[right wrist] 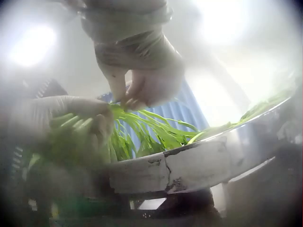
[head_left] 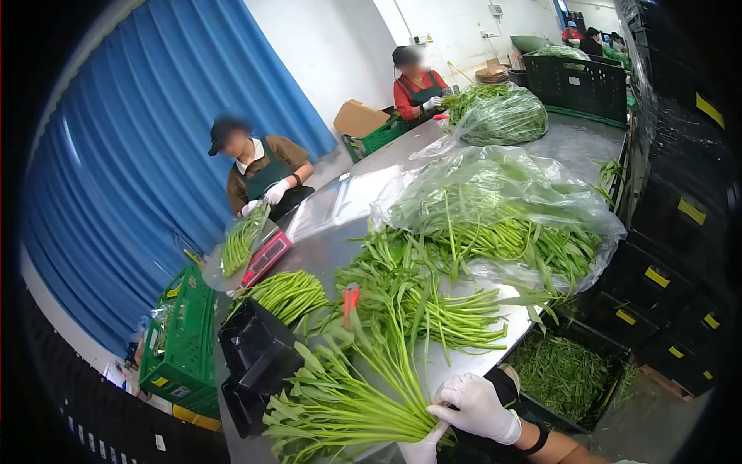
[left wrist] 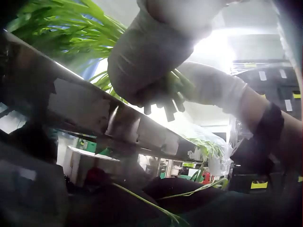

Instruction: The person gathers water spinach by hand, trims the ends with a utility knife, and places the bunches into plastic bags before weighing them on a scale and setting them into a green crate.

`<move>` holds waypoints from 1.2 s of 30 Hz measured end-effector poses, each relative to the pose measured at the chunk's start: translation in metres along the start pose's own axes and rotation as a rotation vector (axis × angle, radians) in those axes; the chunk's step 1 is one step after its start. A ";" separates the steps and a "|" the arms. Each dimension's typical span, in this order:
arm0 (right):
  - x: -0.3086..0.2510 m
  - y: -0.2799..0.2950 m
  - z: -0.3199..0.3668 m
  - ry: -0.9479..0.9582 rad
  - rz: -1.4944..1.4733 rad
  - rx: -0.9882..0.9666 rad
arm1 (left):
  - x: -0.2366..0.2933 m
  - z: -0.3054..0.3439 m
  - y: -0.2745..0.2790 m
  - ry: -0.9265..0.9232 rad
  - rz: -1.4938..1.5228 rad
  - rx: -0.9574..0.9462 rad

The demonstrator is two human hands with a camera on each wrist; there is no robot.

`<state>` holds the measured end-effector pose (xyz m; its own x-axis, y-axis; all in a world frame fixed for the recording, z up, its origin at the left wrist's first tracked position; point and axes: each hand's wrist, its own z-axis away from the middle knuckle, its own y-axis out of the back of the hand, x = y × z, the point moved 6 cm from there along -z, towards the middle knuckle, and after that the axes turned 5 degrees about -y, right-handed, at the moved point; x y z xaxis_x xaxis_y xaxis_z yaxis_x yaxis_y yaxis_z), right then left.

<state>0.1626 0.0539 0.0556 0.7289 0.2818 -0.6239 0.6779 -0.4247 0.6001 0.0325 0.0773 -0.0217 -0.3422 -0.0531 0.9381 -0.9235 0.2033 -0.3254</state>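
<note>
My gloved left hand [head_left: 422, 450] grips a bunch of water spinach [head_left: 355, 402] round its stems; the leaves fan out to the left over the table edge. Cut stem ends [left wrist: 163, 109] poke out below that hand in the left wrist view. Close against the bunch, my gloved right hand [head_left: 478, 408] has thumb and fingers bent together. The right wrist view shows these right fingertips [right wrist: 135, 97] pinching a stem at the bunch's edge, right beside the left hand [right wrist: 71, 116]. A loose pile of water spinach [head_left: 410, 286] lies just beyond on the table.
An orange-handled cutter [head_left: 351, 300] lies by the pile. Black trays [head_left: 255, 340] stand left, near a red scale [head_left: 267, 257]. A plastic bag of greens [head_left: 502, 201] covers the right side. A crate of trimmings [head_left: 568, 371] sits below right. Two people work across the table [head_left: 328, 220].
</note>
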 end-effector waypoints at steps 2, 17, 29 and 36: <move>-0.006 0.001 -0.002 0.073 0.009 -0.022 | -0.010 0.002 0.008 0.010 -0.001 0.027; -0.003 -0.017 0.017 0.433 0.324 -0.270 | -0.014 0.027 0.019 0.199 0.064 0.151; 0.097 0.073 -0.002 -0.459 -1.059 0.717 | 0.035 0.033 0.009 0.262 0.109 0.130; 0.062 0.025 -0.051 -0.121 0.501 0.228 | 0.030 0.012 0.007 0.160 0.162 0.241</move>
<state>0.2298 0.1048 0.0572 0.9310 -0.0975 -0.3517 0.2040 -0.6599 0.7231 0.0136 0.0657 0.0026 -0.4742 0.1187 0.8724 -0.8802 -0.0418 -0.4728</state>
